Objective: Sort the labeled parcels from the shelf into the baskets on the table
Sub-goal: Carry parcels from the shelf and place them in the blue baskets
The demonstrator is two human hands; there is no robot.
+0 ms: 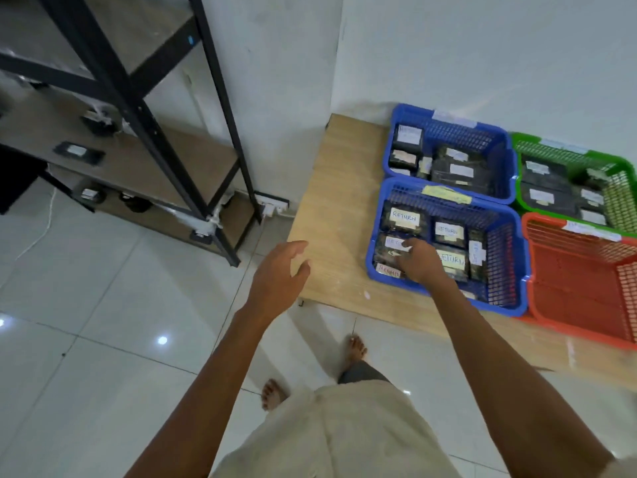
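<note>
Nearest my lens: pale shirt (331,432), two bare forearms, bare feet (355,350) on white floor tiles (103,305).

Left hand (279,274) — fingers loosely spread, holding nothing, hanging over the left edge of the table (331,201).

Right hand (418,262) — inside the near blue basket (374,236), knuckles up, fingers bent down onto a dark parcel (391,244) at its front left. I cannot tell whether it grips the parcel or only touches it.

Near blue basket, contents: dark wrapped packets lying flat, white labels up. I read the word on three RETURN parcels (405,218). One more packet stands on edge by the right wall. A label at the front left corner is too blurred for me to read. A yellow paper tag (446,194) sits on the back rim.

Far blue basket (458,132), just behind the near one: several dark packets with white labels, writing unreadable.

Green basket (620,201), right of the far blue one: dark packets with white labels, gathered toward its left side, unreadable.

Red basket (568,288), right of the near blue one: I see mesh floor and walls; the frame cuts off its right part.

Shelf (138,108), black frame and wood-look boards, left of the table: a few dark shelf parcels (78,151) lie on the middle and lower boards.
</note>
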